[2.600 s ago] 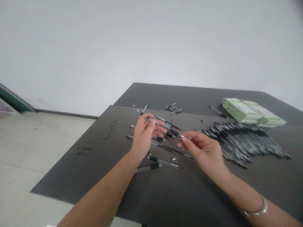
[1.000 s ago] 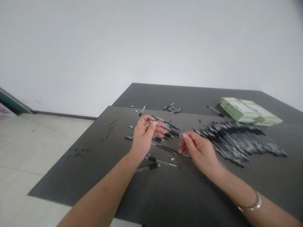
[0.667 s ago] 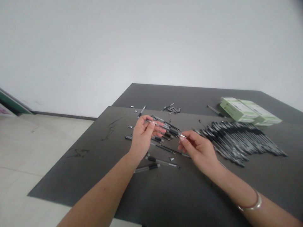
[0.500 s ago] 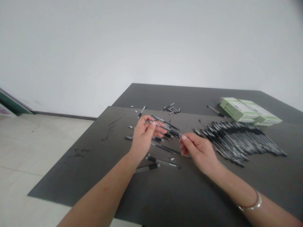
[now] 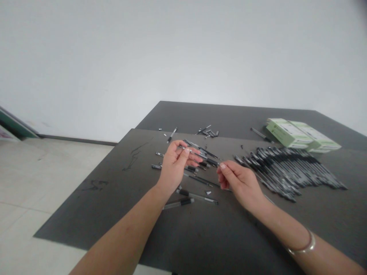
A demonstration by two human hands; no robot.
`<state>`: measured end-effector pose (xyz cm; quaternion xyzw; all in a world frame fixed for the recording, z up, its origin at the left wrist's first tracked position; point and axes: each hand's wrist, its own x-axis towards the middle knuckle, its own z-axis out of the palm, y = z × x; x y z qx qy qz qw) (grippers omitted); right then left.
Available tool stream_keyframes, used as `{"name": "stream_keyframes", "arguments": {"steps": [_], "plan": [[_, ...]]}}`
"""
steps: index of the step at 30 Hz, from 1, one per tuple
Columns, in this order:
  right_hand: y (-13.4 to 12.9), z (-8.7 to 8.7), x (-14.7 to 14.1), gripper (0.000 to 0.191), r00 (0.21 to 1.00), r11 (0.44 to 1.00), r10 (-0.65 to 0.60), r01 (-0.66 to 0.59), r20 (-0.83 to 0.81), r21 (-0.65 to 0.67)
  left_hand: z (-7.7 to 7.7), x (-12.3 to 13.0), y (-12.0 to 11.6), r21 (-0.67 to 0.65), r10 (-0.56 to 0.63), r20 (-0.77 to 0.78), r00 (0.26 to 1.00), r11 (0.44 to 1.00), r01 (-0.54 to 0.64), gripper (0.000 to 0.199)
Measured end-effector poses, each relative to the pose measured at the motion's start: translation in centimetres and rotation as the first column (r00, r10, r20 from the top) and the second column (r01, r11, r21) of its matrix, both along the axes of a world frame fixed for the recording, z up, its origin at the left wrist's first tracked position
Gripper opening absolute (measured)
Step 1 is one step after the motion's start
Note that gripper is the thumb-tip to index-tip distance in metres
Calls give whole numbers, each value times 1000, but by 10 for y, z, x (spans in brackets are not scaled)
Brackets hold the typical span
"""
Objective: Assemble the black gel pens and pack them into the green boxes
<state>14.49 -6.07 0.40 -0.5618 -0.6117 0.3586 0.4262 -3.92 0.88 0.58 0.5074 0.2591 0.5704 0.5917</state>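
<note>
My left hand (image 5: 175,162) pinches the clear barrel of a pen (image 5: 211,162) between thumb and forefinger, its other fingers spread beneath. At the pen's black-gripped end, my right hand (image 5: 236,178) closes thumb and fingers on the tip; what exactly sits between those fingers is hidden. Below and behind the hands lie loose pen parts: a clear barrel with a black grip (image 5: 179,203), a pen (image 5: 200,196), thin black refills (image 5: 200,179) and a small silvery cone tip (image 5: 208,192).
To the right, a wide row of black-gripped pens (image 5: 292,168) covers the dark table (image 5: 109,214). Two green-and-white boxes (image 5: 304,134) stand behind it. Small black pieces (image 5: 210,133) lie farther back, with a single pen (image 5: 172,135) left of them. A white wall (image 5: 183,53) rises behind.
Almost nothing differs. Both hands keep their hold on the pen, with only a very slight shift of the fingers.
</note>
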Motion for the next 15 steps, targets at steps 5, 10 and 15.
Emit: {"name": "stream_keyframes", "arguments": {"steps": [5,10,15], "plan": [[0,2,-2,41,990,996,40,-51,-137,-75,1,0,-1,-8,5,-4,1000,1000,-5,17],[1,1,0,29,999,1000,11,-10,-35,30,3,0,-1,-28,44,-17,999,999,-44,19],[2,0,-3,39,991,996,-2,-10,-132,-92,2,0,-1,-34,5,-13,1000,999,-6,19]]}}
